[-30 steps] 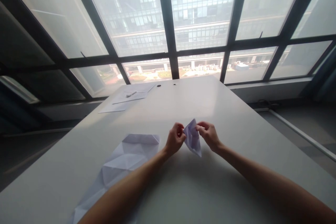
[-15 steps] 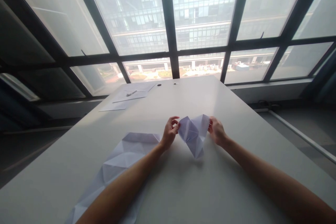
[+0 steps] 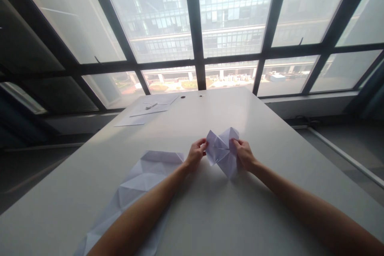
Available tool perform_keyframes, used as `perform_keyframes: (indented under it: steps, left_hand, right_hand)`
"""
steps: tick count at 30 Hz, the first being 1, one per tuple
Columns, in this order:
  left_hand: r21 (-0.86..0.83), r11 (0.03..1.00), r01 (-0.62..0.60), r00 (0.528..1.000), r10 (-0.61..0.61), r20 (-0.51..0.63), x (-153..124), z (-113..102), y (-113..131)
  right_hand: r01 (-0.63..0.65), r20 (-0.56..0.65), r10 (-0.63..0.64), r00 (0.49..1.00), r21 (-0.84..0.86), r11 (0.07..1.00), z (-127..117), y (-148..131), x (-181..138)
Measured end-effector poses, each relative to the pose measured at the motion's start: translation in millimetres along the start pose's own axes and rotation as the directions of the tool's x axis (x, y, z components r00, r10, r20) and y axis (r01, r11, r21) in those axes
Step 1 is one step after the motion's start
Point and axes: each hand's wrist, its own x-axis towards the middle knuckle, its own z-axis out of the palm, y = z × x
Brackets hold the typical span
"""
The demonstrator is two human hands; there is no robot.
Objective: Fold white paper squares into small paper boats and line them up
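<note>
A folded white paper with several pointed flaps is held up just over the table, between both hands. My left hand pinches its left flap with thumb and fingers. On the other side, my right hand grips the right flap, its thumb on the near face and the other fingers partly hidden behind the paper. One flap points down toward me. Beside and partly under my left forearm lies a large creased white sheet.
The white table reaches to the tall windows. At its far left lie several flat paper sheets with a small white object on top. Two small round holes or discs sit near the far edge.
My right hand has shifted its hold, its thumb now over the front of the right flap. The folded paper has turned a little and its flaps have spread differently.
</note>
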Motion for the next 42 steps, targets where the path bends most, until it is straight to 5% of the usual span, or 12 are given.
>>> perform_keyframes:
  steps: [6, 14, 20, 26, 33, 38, 42]
  left_hand:
    - [-0.084, 0.995, 0.051, 0.996, -0.044, 0.074, 1.5, -1.6, -3.4]
    - [-0.272, 0.958, 0.089, 0.990, -0.114, -0.078, 5.3, -4.3, -4.1]
    - [-0.284, 0.957, -0.057, 0.970, -0.014, -0.242, 12.0, -9.9, -5.2]
    - [-0.156, 0.984, 0.086, 0.996, -0.088, -0.002, 7.8, -8.7, -5.6]
    - [-0.104, 0.993, 0.048, 0.994, -0.038, 0.102, 5.2, -12.8, -4.2]
    - [-0.178, 0.982, 0.055, 0.997, -0.044, 0.067, 3.9, -12.7, 1.0]
    - [-0.157, 0.987, 0.021, 1.000, -0.017, 0.025, 5.4, -12.9, 2.1]
  right_hand:
    - [0.046, 0.040, -0.042, 0.998, -0.091, 0.995, 0.8, 1.1, -2.8]
    - [0.150, 0.044, -0.144, 0.989, -0.204, 0.968, -1.2, 13.3, 1.7]
    - [0.157, -0.070, -0.168, 0.983, -0.136, 0.978, -8.5, 12.4, 10.7]
    - [0.194, -0.191, -0.225, 0.956, -0.169, 0.966, -19.2, 16.9, 23.5]
    - [0.159, -0.208, -0.211, 0.955, -0.238, 0.958, -28.2, 11.7, 29.1]
    - [0.125, -0.189, -0.162, 0.968, -0.194, 0.973, -41.5, 10.6, 39.4]
    - [-0.035, -0.114, 0.016, 0.993, -0.167, 0.985, -63.2, 3.6, 50.5]
